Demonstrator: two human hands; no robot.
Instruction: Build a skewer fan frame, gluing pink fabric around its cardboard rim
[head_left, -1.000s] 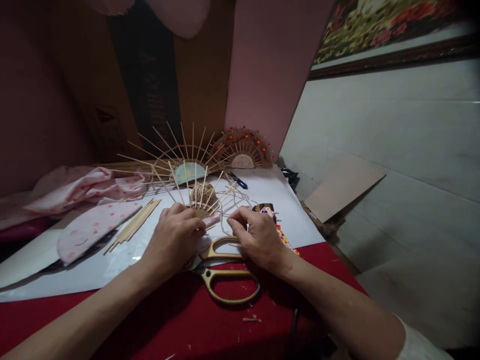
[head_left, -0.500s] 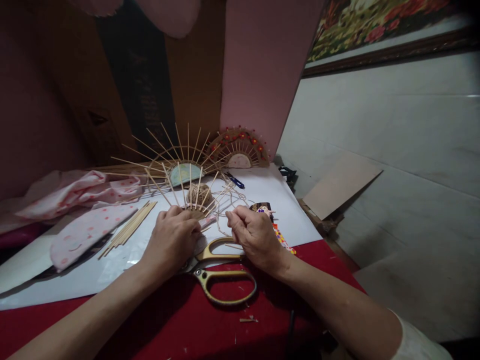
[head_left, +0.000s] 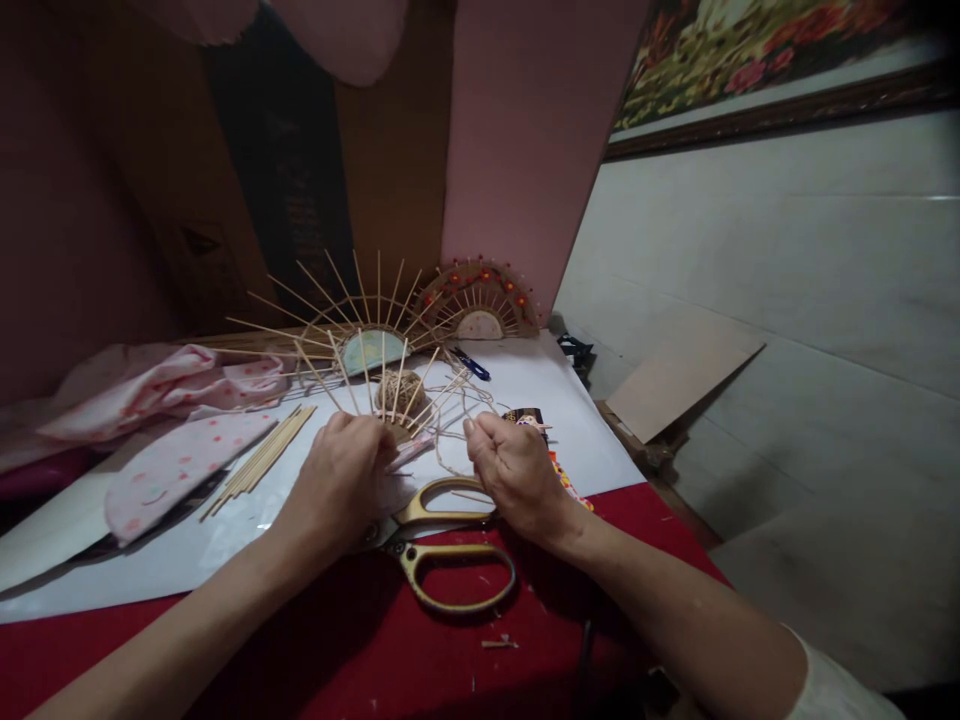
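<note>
My left hand (head_left: 337, 480) is closed on a small half-round stick frame, with thin wooden sticks fanning up from its brown base (head_left: 400, 434). The fingertips and the lower part of the frame are hidden behind the hand. To the right, my right hand (head_left: 517, 485) is a closed fist pinching a strand of twine (head_left: 442, 458) that loops over the white sheet. Behind the frame sits a ball of twine (head_left: 400, 393). Large gold-handled scissors (head_left: 461, 606) lie below and between my hands, their blades mostly covered by my left hand.
A stick fan with a green centre (head_left: 373, 351) and a flower-trimmed fan (head_left: 480, 285) stand at the back. Blue snips (head_left: 472, 364) lie nearby. On the left are loose sticks (head_left: 259, 465), a dotted fabric half-circle (head_left: 184, 470) and crumpled pink cloth (head_left: 172, 390).
My right hand has shifted slightly right, away from the stick frame, with the twine in its fingers. My left hand has turned a little and stays on the frame.
</note>
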